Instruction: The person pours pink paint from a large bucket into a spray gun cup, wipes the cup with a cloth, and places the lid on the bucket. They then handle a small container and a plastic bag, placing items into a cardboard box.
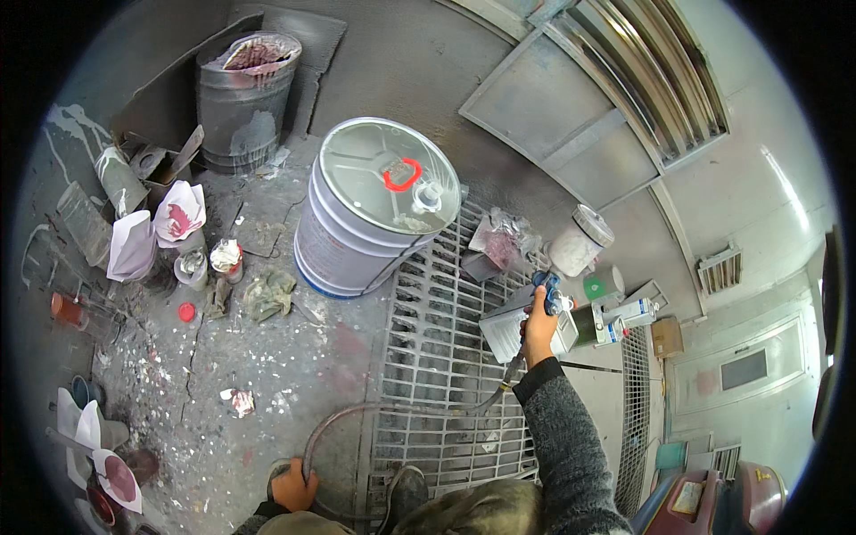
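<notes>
Floor: spotty, meets grate
Space: beside drum
Right hand: grips sprayer
Left hand: by hose; can't tell grip

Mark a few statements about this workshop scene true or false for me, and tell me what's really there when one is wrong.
1. The right hand is holding a blue spray gun. True.
2. The large drum is lying on its side. False: it stands upright.
3. There is a red handle on top of the drum. True.
4. The left hand is up at the drum's lid. False: the left hand is low in the view, next to the hose.
5. A small red cap lies on the floor. True.
6. The floor is spotless. False: it is covered in splashes and specks.
</notes>
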Demonstrator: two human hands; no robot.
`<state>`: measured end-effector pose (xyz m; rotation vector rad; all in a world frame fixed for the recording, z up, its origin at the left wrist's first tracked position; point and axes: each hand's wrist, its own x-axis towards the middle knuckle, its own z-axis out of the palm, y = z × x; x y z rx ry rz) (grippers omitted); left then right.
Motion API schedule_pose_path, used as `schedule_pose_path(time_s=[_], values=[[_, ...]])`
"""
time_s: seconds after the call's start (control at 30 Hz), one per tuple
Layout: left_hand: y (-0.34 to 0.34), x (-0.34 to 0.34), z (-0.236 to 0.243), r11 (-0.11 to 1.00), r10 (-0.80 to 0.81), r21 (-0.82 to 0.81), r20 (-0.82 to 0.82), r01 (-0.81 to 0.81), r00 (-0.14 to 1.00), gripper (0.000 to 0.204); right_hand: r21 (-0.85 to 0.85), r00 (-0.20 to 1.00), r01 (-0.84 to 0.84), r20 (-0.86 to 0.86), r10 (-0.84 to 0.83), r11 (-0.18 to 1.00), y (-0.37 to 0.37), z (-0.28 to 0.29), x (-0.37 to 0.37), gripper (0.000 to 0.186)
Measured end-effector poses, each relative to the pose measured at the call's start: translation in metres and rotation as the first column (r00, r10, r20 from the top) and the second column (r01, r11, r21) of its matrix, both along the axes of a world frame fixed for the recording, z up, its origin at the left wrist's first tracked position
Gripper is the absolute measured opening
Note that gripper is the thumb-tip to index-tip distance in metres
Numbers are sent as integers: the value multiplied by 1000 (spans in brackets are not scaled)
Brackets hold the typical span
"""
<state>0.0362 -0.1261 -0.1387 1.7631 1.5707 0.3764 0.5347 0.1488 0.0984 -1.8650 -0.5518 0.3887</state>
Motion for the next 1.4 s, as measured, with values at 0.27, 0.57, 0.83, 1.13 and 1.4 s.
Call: schedule_pose_path(time_s=[0.27, 0.57, 0.83, 1.13, 1.4], values=[[51, -13, 38, 993, -119, -17, -18, 118, 993, 42, -15, 997, -64, 32, 65, 998, -20, -11, -5, 50], [220, 68, 97, 791, 213, -442, 848, 424, 486, 37, 0, 458, -858, -450, 766, 514, -113, 8, -72, 79], [168, 80, 120, 549, 675, -530, 737, 646, 31, 29, -78, 86, -996, -685, 724, 45, -134, 9, -159, 54], [155, 43, 82, 450, 812, -583, 583, 677, -37, 41, -145, -41, -985, -349, 936, -97, -119, -22, -216, 43], [161, 28, 26, 484, 727, -351, 671, 802, -145, 33, -310, -36, -940, -326, 945, -143, -124, -39, -253, 53]])
